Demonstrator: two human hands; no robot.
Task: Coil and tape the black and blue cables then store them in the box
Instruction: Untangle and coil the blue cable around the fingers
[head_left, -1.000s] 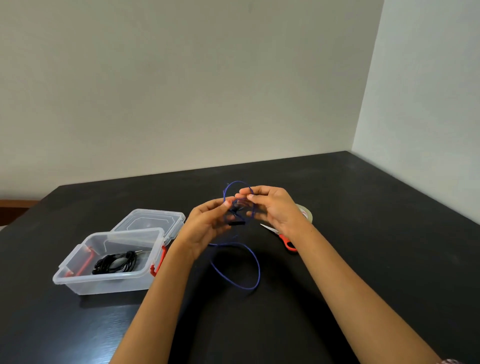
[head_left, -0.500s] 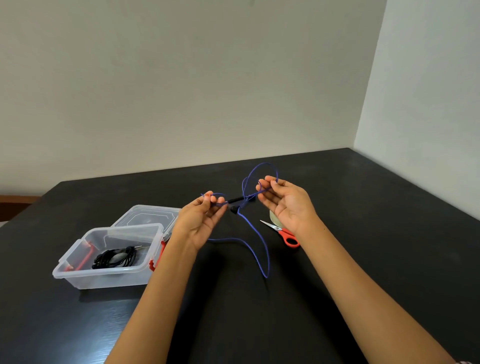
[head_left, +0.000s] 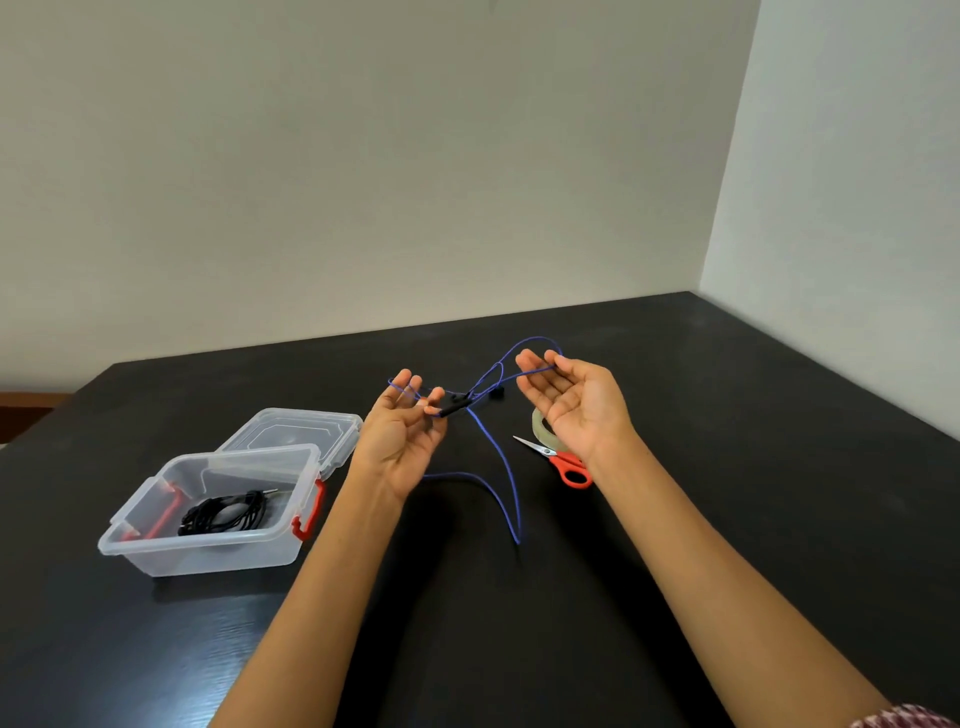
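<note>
**Black cable** (head_left: 223, 517): coiled, lying in the box (head_left: 156, 545) on the left of the desk (head_left: 753, 467). The lid (head_left: 291, 431) is open behind the box. Whether the coil is taped is too small to tell. This half is judged done

**Blue cable** (head_left: 511, 473): uncoiled, strung above the desk between the two hands. Its black plugs sit mid-span, and one long slack loop hangs down to the desk in front. It is not in the box

**Left hand** (head_left: 402, 441): palm up, fingers (head_left: 404, 378) curled, the thumb and a finger pinching the blue cable beside a plug

**Right hand** (head_left: 576, 400): palm up, fingers (head_left: 525, 359) nearly straight and apart. A loop of the cable is draped over the tips and is not gripped

**Tape** (head_left: 540, 421): a roll on the desk, partly hidden behind the right hand

**Scissors** (head_left: 569, 467): orange handles, on the desk just beside the tape

**Progress**: judged about halfway. Left to do:
- wind the blue cable into a coil
- cut tape and bind the coil
- lay it in the box beside the black one
</note>
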